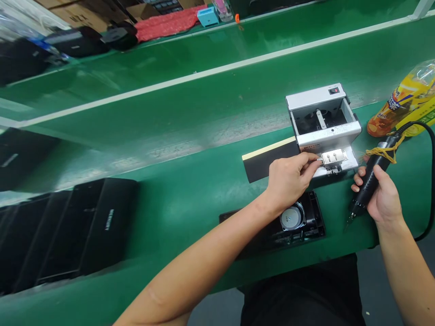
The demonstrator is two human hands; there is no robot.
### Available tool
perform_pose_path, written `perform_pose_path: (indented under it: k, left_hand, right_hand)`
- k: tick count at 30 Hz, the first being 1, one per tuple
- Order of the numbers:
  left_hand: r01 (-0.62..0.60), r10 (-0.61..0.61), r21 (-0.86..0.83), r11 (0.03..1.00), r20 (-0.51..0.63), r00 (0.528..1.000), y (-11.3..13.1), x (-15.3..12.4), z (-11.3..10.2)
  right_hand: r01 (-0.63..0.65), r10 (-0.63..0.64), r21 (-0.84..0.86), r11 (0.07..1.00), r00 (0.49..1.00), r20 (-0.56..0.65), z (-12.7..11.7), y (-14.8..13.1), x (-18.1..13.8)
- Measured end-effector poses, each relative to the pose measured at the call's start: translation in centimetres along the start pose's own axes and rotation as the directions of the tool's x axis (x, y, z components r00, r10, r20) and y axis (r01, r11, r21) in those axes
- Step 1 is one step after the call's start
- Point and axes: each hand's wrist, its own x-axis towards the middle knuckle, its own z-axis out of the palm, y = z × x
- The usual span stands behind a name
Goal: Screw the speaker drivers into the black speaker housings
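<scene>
My right hand (385, 194) is wrapped round a black electric screwdriver (372, 174), its bit pointing down and to the left. A yellow cord is tied about the tool's upper end. With thumb and forefinger pinched together, my left hand (292, 174) reaches to the metal front plate (335, 157) of a silver screw feeder (331, 131). Whatever lies between those fingertips is too small to make out. Below my left forearm lies a black speaker panel (317, 219) with a round speaker driver (292, 217) in it, partly hidden by the arm.
A black strip with a yellow edge (270, 158) lies left of the feeder. Drink bottles (394, 106) stand at the right, near the screwdriver's cable (432, 181). Black speaker boxes (98, 226) line the left side of the green bench (176, 199). A shelf above holds red wrap (166, 25).
</scene>
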Motion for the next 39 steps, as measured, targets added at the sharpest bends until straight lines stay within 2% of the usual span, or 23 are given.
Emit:
perform_pose_path:
  k: [6, 9, 11, 16, 20, 22, 24, 27, 33, 39]
  left_hand:
    - [-0.072, 0.067, 0.046, 0.996, 0.110, 0.992, 0.6, -0.2, -1.8]
    - [-0.197, 0.183, 0.094, 0.976, 0.134, 0.974, 1.3, -0.5, -4.1]
    - [-0.255, 0.244, 0.104, 0.961, 0.108, 0.964, 1.6, -1.0, -6.1]
    - [-0.176, 0.169, 0.094, 0.980, 0.082, 0.982, 0.1, -4.4, -10.8]
    - [-0.132, 0.107, 0.183, 0.974, 0.141, 0.984, -2.5, -9.1, -12.8]
    - [-0.089, 0.043, 0.190, 0.978, 0.232, 0.972, -3.4, -11.5, -13.3]
    - [-0.026, -0.035, 0.174, 0.984, 0.339, 0.940, -3.8, -13.5, -13.4]
    - [0.056, -0.103, 0.122, 0.991, 0.420, 0.901, -3.9, -15.0, -13.0]
    - [0.074, -0.080, 0.029, 0.997, 0.377, 0.923, -3.7, -15.4, -12.1]
    - [0.052, -0.053, 0.011, 0.999, 0.335, 0.941, -3.9, -15.5, -11.6]
  right_hand:
    - [0.016, -0.016, -0.001, 1.000, 1.000, 0.018, -0.2, 0.2, 0.1]
    - [0.038, -0.038, -0.008, 0.999, 0.998, 0.045, -0.3, 0.3, 0.0]
    - [0.049, -0.048, -0.017, 0.999, 0.996, 0.071, -0.2, 0.4, -0.1]
    - [0.073, -0.067, -0.040, 0.997, 0.991, 0.117, 0.0, 0.2, -0.4]
    - [0.099, -0.093, -0.035, 0.995, 0.985, 0.143, 0.0, -0.6, -1.0]
    - [0.097, -0.092, -0.020, 0.995, 0.982, 0.164, -0.3, -1.3, -1.4]
    - [0.072, -0.072, 0.006, 0.997, 0.982, 0.175, -0.7, -1.9, -1.6]
    - [0.022, -0.032, 0.069, 0.997, 0.987, 0.156, -1.1, -2.6, -1.2]
    - [-0.033, -0.004, 0.186, 0.982, 0.981, 0.192, -0.6, -3.7, -1.2]
    - [0.078, -0.100, 0.101, 0.992, 0.966, 0.240, 0.3, -3.4, -2.0]
